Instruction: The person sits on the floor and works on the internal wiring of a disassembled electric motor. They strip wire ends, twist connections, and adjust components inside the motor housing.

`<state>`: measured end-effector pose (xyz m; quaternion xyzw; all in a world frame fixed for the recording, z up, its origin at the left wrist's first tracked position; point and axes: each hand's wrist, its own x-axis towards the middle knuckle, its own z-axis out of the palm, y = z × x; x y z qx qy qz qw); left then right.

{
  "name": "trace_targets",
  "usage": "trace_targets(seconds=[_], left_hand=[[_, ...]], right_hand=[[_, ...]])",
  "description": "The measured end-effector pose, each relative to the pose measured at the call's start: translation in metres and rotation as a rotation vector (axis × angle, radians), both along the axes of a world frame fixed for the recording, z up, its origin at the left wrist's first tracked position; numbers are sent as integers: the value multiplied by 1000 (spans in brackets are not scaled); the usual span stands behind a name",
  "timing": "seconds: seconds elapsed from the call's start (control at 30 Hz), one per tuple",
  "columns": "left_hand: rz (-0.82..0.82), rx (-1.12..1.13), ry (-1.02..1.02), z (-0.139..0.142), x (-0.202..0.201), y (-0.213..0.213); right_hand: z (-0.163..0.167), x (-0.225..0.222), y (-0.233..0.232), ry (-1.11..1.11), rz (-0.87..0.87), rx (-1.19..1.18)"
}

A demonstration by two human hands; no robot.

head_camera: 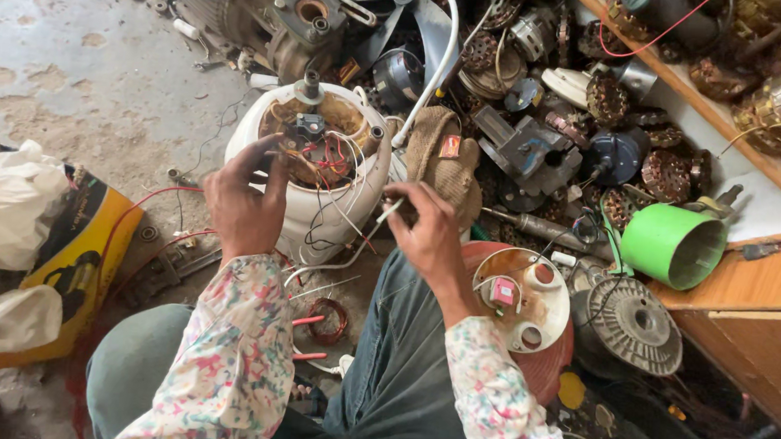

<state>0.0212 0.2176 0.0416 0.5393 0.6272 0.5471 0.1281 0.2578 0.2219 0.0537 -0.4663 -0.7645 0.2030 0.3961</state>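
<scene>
Fingers of the left hand (245, 203) curl against the rim of the white motor housing (316, 174), touching its tangle of coloured wires (326, 157). Just right of the housing, the right hand (426, 231) pinches a white wire (389, 212) between fingertips. Further right lie a tan cloth (444, 159), a round white cover (523, 300) and a green cup (673, 246).

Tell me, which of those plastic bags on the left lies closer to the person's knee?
The lower, smaller white bag, lying against the yellow box; the bigger bag sits higher up, farther away.
</scene>
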Motion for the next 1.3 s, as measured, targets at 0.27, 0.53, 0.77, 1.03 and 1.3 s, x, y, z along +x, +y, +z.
trace_targets(seconds=[0.27,0.53,0.77,1.03,1.3], left_hand=[[21,32,-16,-4,6,12],[-35,166,30,-6,12,21],[-290,64,124,-7,31,47],[-350,39,222,-11,42,63],[-422,9,168,-18,38,75]], right_hand=[[-20,-60,73,-44,90,54],[-32,-55,90,123,-10,-82],[-35,-42,80,470,28,-111],[-36,-32,78,520,16,-81],[-25,-20,72,372,-43,11]])
